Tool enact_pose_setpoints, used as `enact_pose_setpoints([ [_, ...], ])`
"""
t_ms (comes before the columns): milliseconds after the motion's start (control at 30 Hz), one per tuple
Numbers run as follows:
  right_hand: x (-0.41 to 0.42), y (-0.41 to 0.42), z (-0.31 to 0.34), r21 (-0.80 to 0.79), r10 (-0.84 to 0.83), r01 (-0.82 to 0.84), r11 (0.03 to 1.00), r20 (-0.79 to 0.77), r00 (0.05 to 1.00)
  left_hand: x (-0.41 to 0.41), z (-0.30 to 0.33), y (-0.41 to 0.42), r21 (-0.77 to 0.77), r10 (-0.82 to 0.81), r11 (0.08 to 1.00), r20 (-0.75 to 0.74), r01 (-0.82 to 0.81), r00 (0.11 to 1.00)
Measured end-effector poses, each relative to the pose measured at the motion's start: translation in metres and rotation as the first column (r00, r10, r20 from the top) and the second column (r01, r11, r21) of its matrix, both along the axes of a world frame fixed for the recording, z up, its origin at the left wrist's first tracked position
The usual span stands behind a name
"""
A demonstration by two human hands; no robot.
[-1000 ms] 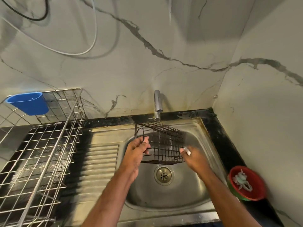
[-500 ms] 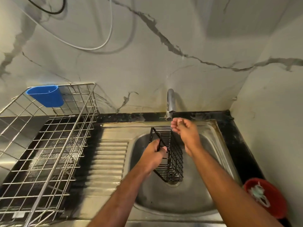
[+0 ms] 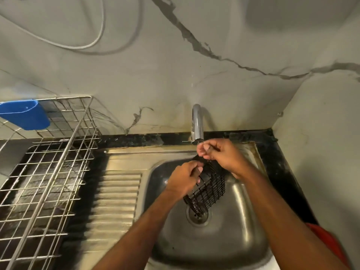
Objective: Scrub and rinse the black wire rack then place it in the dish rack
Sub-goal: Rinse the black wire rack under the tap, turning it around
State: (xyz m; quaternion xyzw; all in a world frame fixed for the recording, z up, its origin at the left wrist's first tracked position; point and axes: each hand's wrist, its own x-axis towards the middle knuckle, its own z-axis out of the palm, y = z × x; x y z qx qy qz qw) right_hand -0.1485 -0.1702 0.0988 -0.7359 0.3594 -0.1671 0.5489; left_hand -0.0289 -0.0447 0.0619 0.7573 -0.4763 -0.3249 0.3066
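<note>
Black wire rack [image 3: 209, 187] hangs on edge over the steel sink [image 3: 239, 230]; left hand [image 3: 184, 179] grips its rim, right hand [image 3: 220, 154] pinches near the tap [image 3: 197, 123]. I judge rinsing next: water needed.

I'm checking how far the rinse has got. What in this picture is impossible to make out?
Head view only:
- Water flow: none discernible at the tap; the right hand covers the spout.
- What the right hand's curled fingers pinch: too small.
- Black wire rack: its top is hidden by both hands; left hand grips it.
- Red bowl: cut off by the right edge and forearm.
</note>
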Motion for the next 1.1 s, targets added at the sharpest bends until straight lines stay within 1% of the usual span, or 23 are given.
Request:
enact_pose_setpoints([
  [100,-0.001,-0.007,-0.005,-0.075,0.075,-0.081,0.994,-0.074,0.994,0.003,-0.004,-0.012,-0.037,-0.052,0.998,0.101,0.056,0.993],
  [133,-0.002,-0.009,-0.005,-0.101,0.047,-0.054,0.993,-0.067,0.997,0.004,-0.006,-0.016,-0.043,-0.063,0.997,0.115,0.068,0.991],
  [167,-0.002,-0.012,-0.006,-0.107,-0.034,0.032,0.994,-0.016,0.999,0.006,-0.007,-0.02,-0.038,-0.063,0.997,0.114,0.067,0.992],
  [233,0.0,-0.019,-0.005,-0.121,-0.205,0.214,0.969,0.08,0.975,0.01,-0.01,-0.025,-0.022,-0.038,0.999,0.109,0.041,0.993],
  [267,0.003,-0.022,-0.003,-0.139,-0.223,0.233,0.962,0.083,0.971,0.012,-0.012,-0.027,-0.026,-0.02,0.999,0.109,0.023,0.994],
  [333,0.012,-0.025,0.0,-0.217,-0.163,0.169,0.961,0.043,0.986,0.015,-0.015,-0.028,-0.049,0.013,0.999,0.117,-0.007,0.993],
  [433,0.03,-0.038,-0.002,-0.387,-0.111,0.062,0.92,-0.105,0.988,0.02,-0.021,-0.026,-0.064,0.046,0.997,0.133,-0.037,0.99],
  [533,0.048,-0.052,-0.014,-0.455,-0.017,-0.08,0.887,-0.205,0.979,0.024,-0.024,-0.021,-0.091,0.07,0.994,0.152,-0.057,0.986],
  [600,0.059,-0.061,-0.026,-0.404,0.064,-0.174,0.898,-0.27,0.961,0.027,-0.025,-0.018,-0.103,0.076,0.993,0.175,-0.059,0.982],
  [700,0.074,-0.07,-0.033,-0.252,0.214,-0.307,0.918,-0.336,0.917,0.029,-0.025,-0.014,-0.115,0.069,0.992,0.222,-0.044,0.973],
  [767,0.085,-0.075,-0.042,-0.222,0.315,-0.416,0.882,-0.38,0.87,0.03,-0.025,-0.013,-0.131,0.061,0.991,0.257,-0.028,0.964],
  [833,0.095,-0.084,-0.051,-0.207,0.358,-0.472,0.857,-0.42,0.834,0.031,-0.022,-0.013,-0.136,0.051,0.991,0.282,-0.013,0.958],
  [900,0.099,-0.087,-0.06,-0.164,0.346,-0.437,0.884,-0.398,0.85,0.03,-0.019,-0.009,-0.13,0.04,0.992,0.281,-0.003,0.959],
  [933,0.1,-0.088,-0.059,-0.189,0.337,-0.433,0.881,-0.391,0.856,0.031,-0.016,-0.009,-0.133,0.037,0.991,0.285,0.002,0.958],
  [967,0.102,-0.088,-0.066,-0.186,0.364,-0.456,0.87,-0.381,0.85,0.031,-0.021,-0.009,-0.12,0.034,0.993,0.28,-0.001,0.959],
  [1000,0.101,-0.084,-0.07,-0.198,0.365,-0.449,0.871,-0.352,0.862,0.03,-0.024,-0.007,-0.106,0.035,0.994,0.271,-0.006,0.962],
  [1067,0.094,-0.074,-0.068,-0.214,0.319,-0.379,0.9,-0.268,0.909,0.03,-0.023,-0.001,-0.114,0.048,0.993,0.27,-0.018,0.962],
  [1100,0.089,-0.071,-0.065,-0.172,0.283,-0.317,0.933,-0.192,0.94,0.03,-0.024,0.0,-0.121,0.051,0.992,0.272,-0.018,0.961],
])
